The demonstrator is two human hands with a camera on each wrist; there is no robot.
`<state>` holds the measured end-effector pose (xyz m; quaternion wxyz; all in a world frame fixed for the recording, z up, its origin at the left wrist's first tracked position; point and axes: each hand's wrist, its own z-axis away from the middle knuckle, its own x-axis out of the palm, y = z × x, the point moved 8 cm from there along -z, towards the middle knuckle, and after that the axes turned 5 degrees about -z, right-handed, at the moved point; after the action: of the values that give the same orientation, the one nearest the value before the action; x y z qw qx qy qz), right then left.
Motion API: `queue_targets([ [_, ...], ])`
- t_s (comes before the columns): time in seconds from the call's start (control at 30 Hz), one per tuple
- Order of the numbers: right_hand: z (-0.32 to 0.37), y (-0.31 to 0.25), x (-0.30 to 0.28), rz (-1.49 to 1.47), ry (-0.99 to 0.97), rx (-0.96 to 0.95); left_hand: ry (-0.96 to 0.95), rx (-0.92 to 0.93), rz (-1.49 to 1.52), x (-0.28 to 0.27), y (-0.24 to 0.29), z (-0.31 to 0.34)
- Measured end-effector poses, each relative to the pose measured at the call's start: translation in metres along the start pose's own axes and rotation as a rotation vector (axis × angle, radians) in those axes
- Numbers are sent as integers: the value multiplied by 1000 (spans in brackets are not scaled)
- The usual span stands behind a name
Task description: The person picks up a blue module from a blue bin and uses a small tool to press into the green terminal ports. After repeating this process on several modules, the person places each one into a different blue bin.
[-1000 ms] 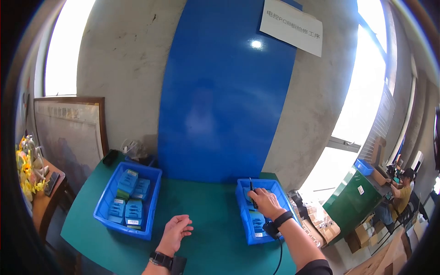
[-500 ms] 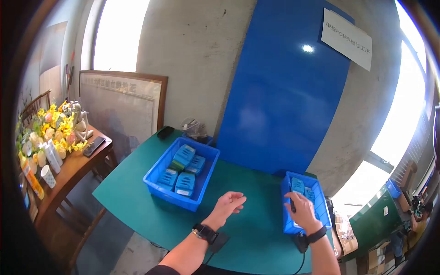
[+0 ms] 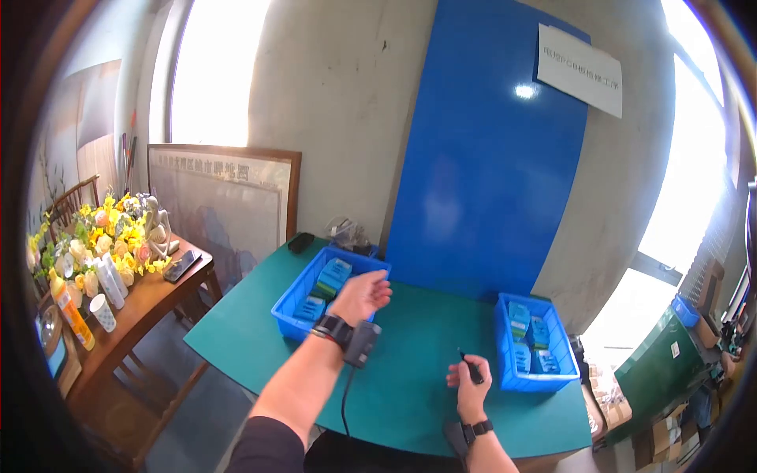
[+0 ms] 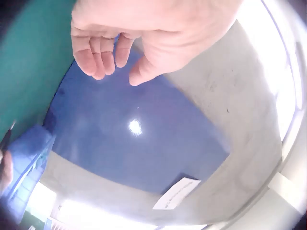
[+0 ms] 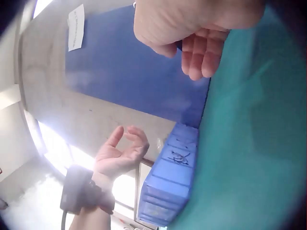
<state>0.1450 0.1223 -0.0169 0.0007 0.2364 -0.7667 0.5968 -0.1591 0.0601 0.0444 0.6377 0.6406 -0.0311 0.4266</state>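
My left hand [image 3: 364, 293] hovers at the right side of the left blue bin [image 3: 285, 322], fingers loosely bent and holding nothing. Blue blocks with green undersides [image 3: 335, 272] lie in that bin, some of them hidden behind the hand. Over the green table, left of the right blue bin [image 3: 539, 385], my right hand [image 3: 471, 394] grips a slim black pen-like tool [image 3: 475, 372] with a thin tip. Several similar blue blocks [image 3: 539, 331] sit in the right bin. In the right wrist view, the right hand [image 5: 192, 28] mostly hides the tool.
The green table [image 3: 418, 339] stretches between the bins. Behind it stands a blue panel [image 3: 481, 173] with a paper sign [image 3: 579, 71]. A clear plastic bag [image 3: 345, 231] and a black object [image 3: 300, 242] lie at the back. Left, a wooden table [image 3: 150, 303] holds flowers, bottles and a phone.
The head view has swung left. My right hand has come out of the right bin with the black tool, towards me and left. My left hand has moved forward to the left bin.
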Motion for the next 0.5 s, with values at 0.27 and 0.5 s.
queue_targets([
  [0.27,-3,6,-5,-47,36,111,926,243,-1238,-96,123,-19],
  [0.5,8,-6,14,-43,-98,-37,739,95,-1908,-91,108,-58],
])
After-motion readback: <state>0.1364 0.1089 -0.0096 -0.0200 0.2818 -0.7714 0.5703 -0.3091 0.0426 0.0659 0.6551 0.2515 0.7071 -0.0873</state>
